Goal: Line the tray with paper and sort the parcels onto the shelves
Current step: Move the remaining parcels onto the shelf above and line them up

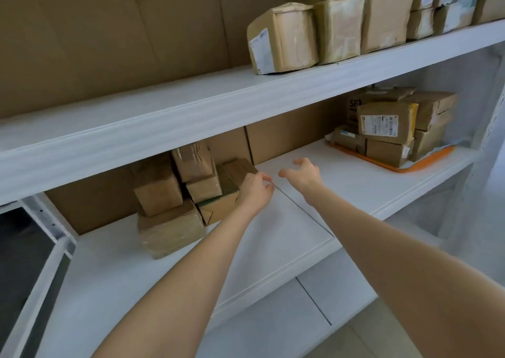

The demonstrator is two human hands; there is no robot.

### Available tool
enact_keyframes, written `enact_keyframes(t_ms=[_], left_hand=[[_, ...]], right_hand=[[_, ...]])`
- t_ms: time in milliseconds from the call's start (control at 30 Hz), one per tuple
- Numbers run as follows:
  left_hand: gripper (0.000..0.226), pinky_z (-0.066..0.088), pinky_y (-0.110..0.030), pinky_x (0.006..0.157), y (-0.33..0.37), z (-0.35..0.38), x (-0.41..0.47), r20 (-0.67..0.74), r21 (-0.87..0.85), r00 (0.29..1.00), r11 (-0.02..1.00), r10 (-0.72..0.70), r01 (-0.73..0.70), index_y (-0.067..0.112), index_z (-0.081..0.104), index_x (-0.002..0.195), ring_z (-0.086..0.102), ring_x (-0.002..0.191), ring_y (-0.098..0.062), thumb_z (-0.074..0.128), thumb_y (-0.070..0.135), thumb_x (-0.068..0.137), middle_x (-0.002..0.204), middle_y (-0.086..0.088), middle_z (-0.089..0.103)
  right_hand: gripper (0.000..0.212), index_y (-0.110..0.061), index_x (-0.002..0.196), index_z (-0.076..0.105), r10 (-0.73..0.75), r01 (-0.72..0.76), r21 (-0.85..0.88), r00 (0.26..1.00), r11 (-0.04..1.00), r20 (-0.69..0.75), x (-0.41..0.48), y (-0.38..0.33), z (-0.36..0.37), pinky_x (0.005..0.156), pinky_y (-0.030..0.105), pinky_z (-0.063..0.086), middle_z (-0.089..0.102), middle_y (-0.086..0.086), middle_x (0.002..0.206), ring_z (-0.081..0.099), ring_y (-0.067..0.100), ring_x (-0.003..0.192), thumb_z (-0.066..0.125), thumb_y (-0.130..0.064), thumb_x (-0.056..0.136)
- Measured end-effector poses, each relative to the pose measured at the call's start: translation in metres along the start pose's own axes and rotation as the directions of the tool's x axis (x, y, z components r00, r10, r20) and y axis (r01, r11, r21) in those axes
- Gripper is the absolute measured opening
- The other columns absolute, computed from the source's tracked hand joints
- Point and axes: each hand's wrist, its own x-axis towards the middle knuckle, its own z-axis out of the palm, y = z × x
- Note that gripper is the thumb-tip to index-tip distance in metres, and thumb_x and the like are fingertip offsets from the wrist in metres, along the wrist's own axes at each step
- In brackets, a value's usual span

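Observation:
On the middle shelf (273, 229) a pile of brown cardboard parcels (175, 193) stands at the left. My left hand (255, 190) rests against the right side of the pile's rightmost parcel (235, 175), fingers bent over its edge. My right hand (303, 175) hovers just to the right of it, fingers spread and loosely curled, holding nothing. At the shelf's right end an orange tray (404, 169) lined with white paper carries several stacked parcels (388, 125).
The upper shelf (191, 106) holds a row of taped parcels (338, 29) at the right. Cardboard sheets back the shelves. A lower white shelf (273, 327) shows below. A white upright post (489, 128) bounds the right side; a metal frame (46, 237) stands at left.

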Motion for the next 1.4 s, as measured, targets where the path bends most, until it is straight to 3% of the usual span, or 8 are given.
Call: enact_keyframes(t_ms=[367, 567, 767, 867, 967, 1100, 1233, 1400], left_hand=[[0.038, 0.045, -0.029, 0.083, -0.09, -0.04, 0.024, -0.158, -0.135, 0.979, 0.985, -0.13, 0.109, 0.018, 0.045, 0.131, 0.053, 0.111, -0.02, 0.052, 0.018, 0.094, 0.135, -0.004, 0.044], [0.049, 0.05, -0.03, 0.088, -0.128, -0.086, 0.047, -0.446, -0.329, 0.826, 0.921, -0.346, 0.208, 0.013, 0.04, 0.137, 0.053, 0.116, -0.025, 0.058, 0.015, 0.092, 0.139, -0.01, 0.039], [0.034, 0.037, -0.037, 0.077, -0.151, -0.121, 0.061, -0.576, -0.183, 0.743, 0.939, -0.342, 0.29, 0.003, 0.052, 0.127, 0.051, 0.114, -0.039, 0.049, 0.02, 0.097, 0.13, -0.02, 0.05], [0.033, 0.037, -0.044, 0.089, -0.159, -0.131, 0.06, -0.613, -0.15, 0.708, 0.931, -0.351, 0.332, 0.004, 0.055, 0.125, 0.049, 0.116, -0.04, 0.045, 0.022, 0.099, 0.127, -0.021, 0.053], [0.044, 0.033, -0.04, 0.098, -0.174, -0.144, 0.06, -0.546, -0.294, 0.655, 0.852, -0.522, 0.433, 0.002, 0.045, 0.136, 0.041, 0.126, -0.039, 0.035, 0.029, 0.102, 0.14, -0.021, 0.044], [0.053, 0.041, -0.04, 0.097, -0.231, -0.156, 0.065, -0.322, -0.602, 0.489, 0.574, -0.811, 0.555, -0.001, 0.046, 0.133, 0.051, 0.12, -0.034, 0.028, 0.038, 0.103, 0.136, -0.019, 0.05], [0.065, 0.032, -0.048, 0.104, -0.251, -0.148, 0.06, 0.01, -0.762, 0.516, 0.328, -0.856, 0.558, 0.016, 0.048, 0.136, 0.048, 0.123, -0.03, 0.024, 0.061, 0.095, 0.136, -0.009, 0.052], [0.062, 0.04, -0.045, 0.104, -0.252, -0.139, 0.063, 0.068, -0.768, 0.609, 0.348, -0.79, 0.537, 0.019, 0.049, 0.135, 0.051, 0.119, -0.029, 0.03, 0.062, 0.094, 0.133, -0.01, 0.054]], right_hand=[[0.069, -0.012, 0.139, 0.047, 0.02, -0.037, 0.081, 0.98, 0.996, 0.198, 0.017, -0.011, 0.123, 0.101, 0.045, 0.046, 0.052, 0.011, 0.136, 0.05, 0.03, 0.121, 0.069, -0.037, 0.079], [0.085, -0.014, 0.153, 0.023, -0.013, -0.028, 0.139, 0.958, 0.99, 0.288, 0.039, -0.026, 0.163, 0.109, 0.042, 0.038, 0.035, 0.009, 0.153, 0.037, 0.03, 0.138, 0.07, -0.036, 0.086], [0.083, -0.01, 0.153, 0.019, -0.054, -0.013, 0.201, 0.945, 0.979, 0.322, 0.063, -0.046, 0.187, 0.108, 0.038, 0.035, 0.03, 0.011, 0.156, 0.033, 0.031, 0.14, 0.068, -0.03, 0.089], [0.079, -0.011, 0.152, 0.023, -0.015, -0.042, 0.166, 0.944, 0.985, 0.33, 0.072, -0.043, 0.201, 0.107, 0.038, 0.037, 0.033, 0.012, 0.152, 0.037, 0.032, 0.137, 0.066, -0.034, 0.089], [0.071, -0.013, 0.146, 0.035, 0.076, -0.095, 0.061, 0.96, 0.994, 0.27, 0.081, -0.033, 0.211, 0.102, 0.045, 0.046, 0.04, 0.013, 0.143, 0.045, 0.035, 0.125, 0.064, -0.04, 0.088], [0.057, -0.012, 0.136, 0.045, 0.126, -0.12, -0.042, 0.963, 0.992, 0.237, 0.094, -0.017, 0.212, 0.099, 0.046, 0.047, 0.048, 0.015, 0.132, 0.05, 0.036, 0.118, 0.056, -0.044, 0.091], [0.041, -0.01, 0.126, 0.055, 0.117, -0.11, -0.04, 0.949, 0.993, 0.294, 0.1, -0.001, 0.218, 0.094, 0.038, 0.05, 0.059, 0.006, 0.101, 0.056, 0.026, 0.101, 0.056, -0.034, 0.094], [0.048, -0.011, 0.131, 0.049, 0.149, -0.149, -0.021, 0.949, 0.989, 0.277, 0.104, 0.009, 0.22, 0.094, 0.039, 0.052, 0.055, 0.012, 0.121, 0.057, 0.026, 0.105, 0.062, -0.032, 0.09]])
